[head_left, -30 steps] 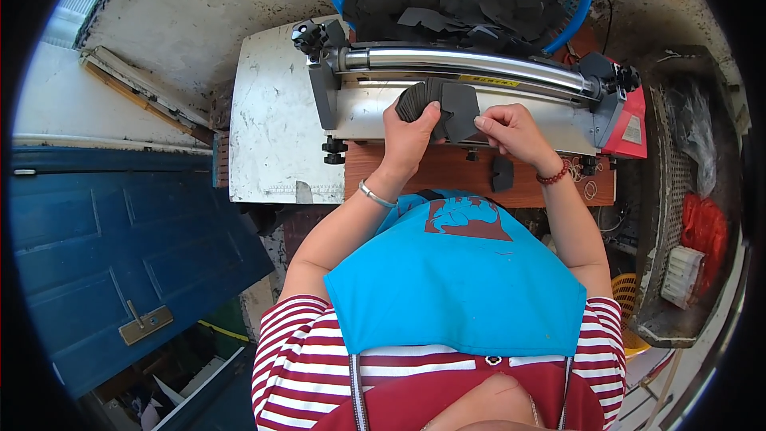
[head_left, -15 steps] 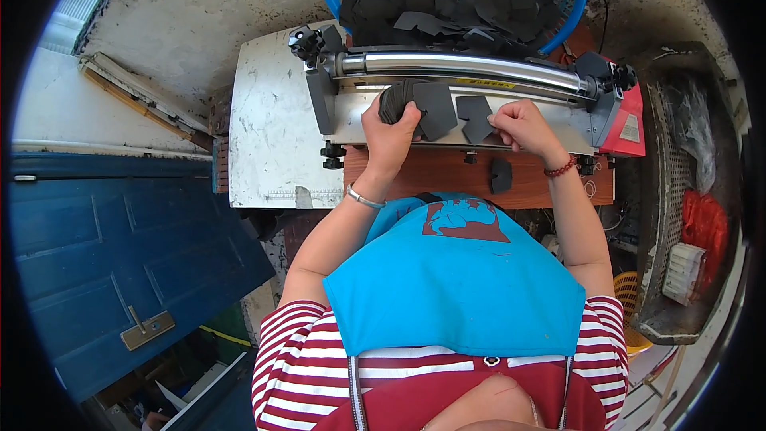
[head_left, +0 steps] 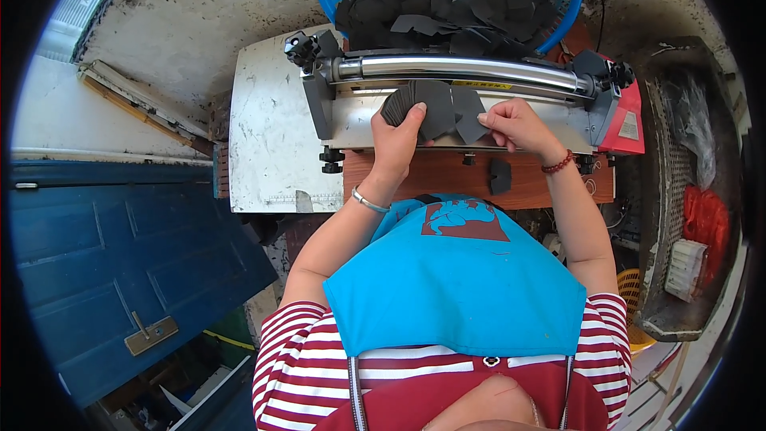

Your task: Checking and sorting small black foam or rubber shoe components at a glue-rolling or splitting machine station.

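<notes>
My left hand (head_left: 398,134) is closed around a fanned stack of thin black sheet pieces (head_left: 404,104), thumb on top. The front piece of the stack stands out flat to the right. My right hand (head_left: 519,125) pinches a single black sheet piece (head_left: 469,114) by its right edge. Its left edge meets or overlaps the front piece of the stack; I cannot tell which. Both hands are over the metal bed of a roller machine (head_left: 550,121), just in front of its shiny roller (head_left: 463,67). Another black piece (head_left: 500,177) lies on the brown wooden table (head_left: 431,172).
Behind the machine a blue plastic basket (head_left: 571,0) holds a heap of black pieces. A white board (head_left: 267,120) is at the left of the machine, its red end housing (head_left: 626,124) at the right. Farther right stands a dirty trough (head_left: 658,263) with plastic bags.
My right hand's piece has moved left, from apart to up against the front piece of the stack. My left hand with the stack has shifted slightly right.
</notes>
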Demonstrator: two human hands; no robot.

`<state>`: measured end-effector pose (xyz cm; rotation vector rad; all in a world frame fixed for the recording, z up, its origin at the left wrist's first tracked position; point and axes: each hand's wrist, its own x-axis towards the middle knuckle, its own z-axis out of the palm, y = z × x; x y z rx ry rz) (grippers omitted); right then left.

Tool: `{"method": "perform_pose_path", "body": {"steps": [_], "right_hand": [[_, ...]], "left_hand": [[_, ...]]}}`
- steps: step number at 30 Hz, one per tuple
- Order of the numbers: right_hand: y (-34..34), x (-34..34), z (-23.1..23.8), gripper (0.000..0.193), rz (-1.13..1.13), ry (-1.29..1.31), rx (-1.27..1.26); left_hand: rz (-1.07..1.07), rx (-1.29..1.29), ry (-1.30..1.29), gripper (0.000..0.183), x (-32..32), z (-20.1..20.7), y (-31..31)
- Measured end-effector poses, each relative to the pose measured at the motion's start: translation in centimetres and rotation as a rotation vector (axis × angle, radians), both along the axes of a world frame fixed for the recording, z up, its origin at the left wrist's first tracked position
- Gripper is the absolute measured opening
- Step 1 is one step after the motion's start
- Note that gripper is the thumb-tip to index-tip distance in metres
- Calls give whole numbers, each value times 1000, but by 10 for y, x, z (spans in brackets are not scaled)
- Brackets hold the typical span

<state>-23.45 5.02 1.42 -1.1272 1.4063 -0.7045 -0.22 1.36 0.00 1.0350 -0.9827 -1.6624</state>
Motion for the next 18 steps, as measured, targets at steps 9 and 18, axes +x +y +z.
{"method": "perform_pose_path", "body": {"steps": [9,18], "right_hand": [[-5,18,-2,45,-133,367,-151],[6,34,-7,30,16,-16,-129]], "left_hand": [[-104,61,72,17,-7,4,2],[-76,94,148,13,-7,-1,-1]]}}
